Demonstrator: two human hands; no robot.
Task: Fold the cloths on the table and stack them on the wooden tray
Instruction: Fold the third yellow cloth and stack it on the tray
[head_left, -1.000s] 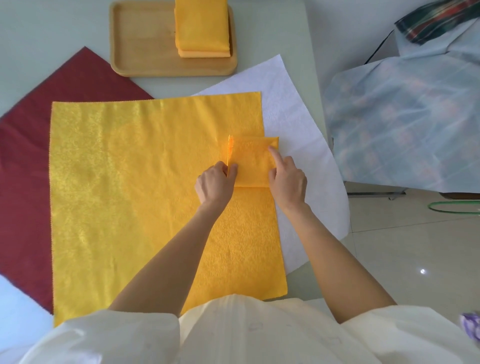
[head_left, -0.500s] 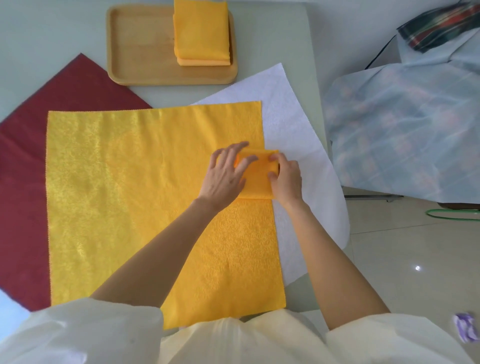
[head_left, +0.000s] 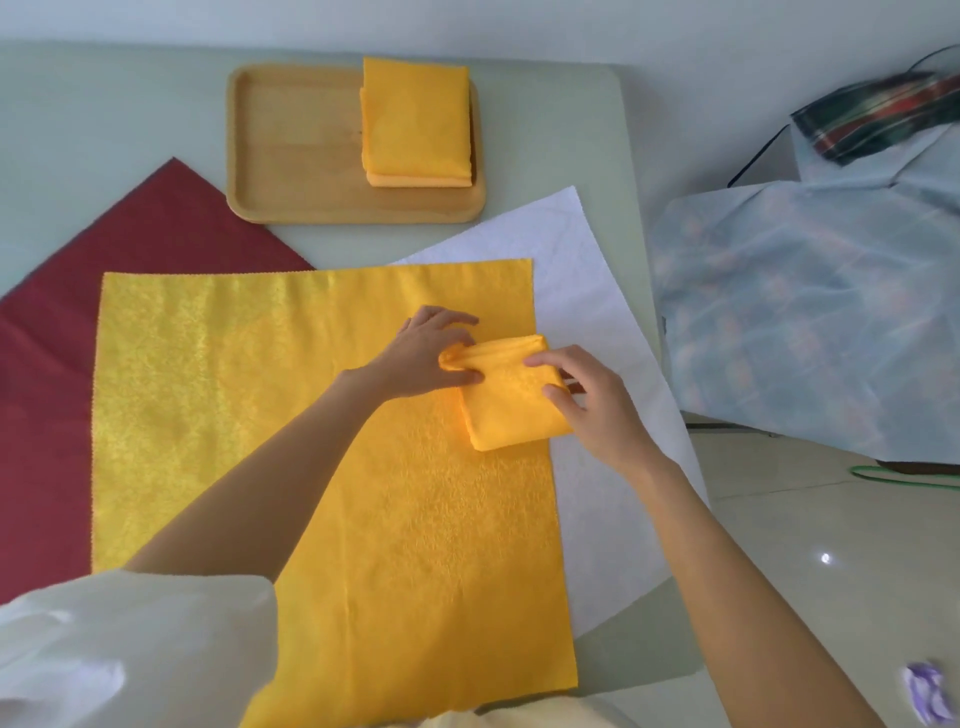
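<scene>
a person's two hands lift a small folded yellow cloth at the centre right of the frame, above a large yellow cloth spread flat on the table. the left hand pinches the bundle's upper left corner, thumb under and fingers curled over; the right hand grips its right edge, fingers bent round the fold. the bundle sits tilted, its lower corner over the flat sheet and its right side over a white cloth. a dark red cloth lies at the left. the wooden tray, in the upper centre, already carries a stack of two folded yellow cloths on its right half. the risk from here: the upper left corner looks puckered, so the layers may spring open on the way to the tray. held at two edges only, the bundle could sag, land askew on the stack or nudge it out of line, and a trailing edge might drag the sheet beneath.
</scene>
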